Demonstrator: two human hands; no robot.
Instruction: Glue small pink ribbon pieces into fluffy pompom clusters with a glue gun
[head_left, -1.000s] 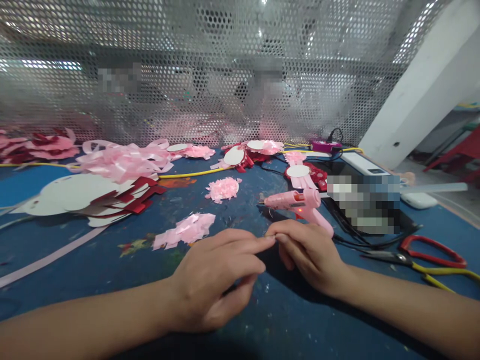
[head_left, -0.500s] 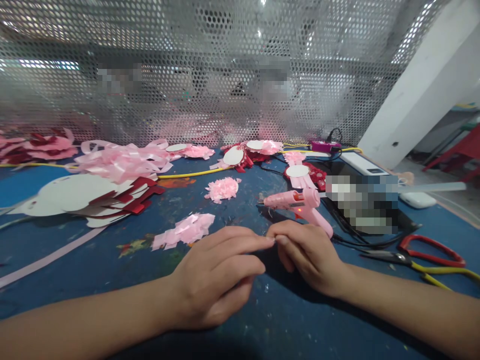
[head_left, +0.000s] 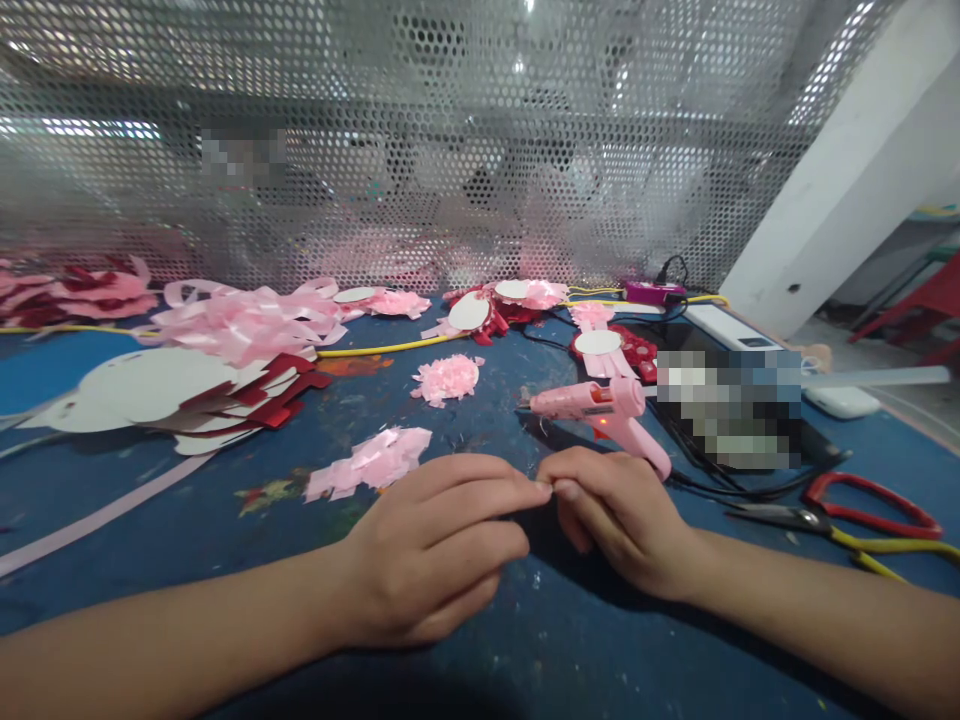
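Note:
My left hand (head_left: 446, 545) and my right hand (head_left: 619, 515) meet at their fingertips above the blue table (head_left: 525, 640). Both are closed in a pinch, and whatever lies between the fingers is hidden or too small to make out. Just behind my right hand lies a pink glue gun (head_left: 592, 403), its small orange light lit and its nozzle pointing left. Beyond my left hand rests a cluster of pink ribbon pieces (head_left: 375, 462). Farther back sits a round frilled pink ribbon piece (head_left: 448, 380).
Scissors (head_left: 817, 518) with red and yellow handles lie at right, near a dark tablet with a blurred screen. White and red card cutouts (head_left: 165, 390) are stacked at left, before a heap of pink ribbon (head_left: 247, 318). A yellow cable (head_left: 390, 348) crosses behind; a perforated metal screen (head_left: 465, 150) closes the back.
Almost nothing differs. Both hands keep the same pinch, and the view has shifted very slightly.

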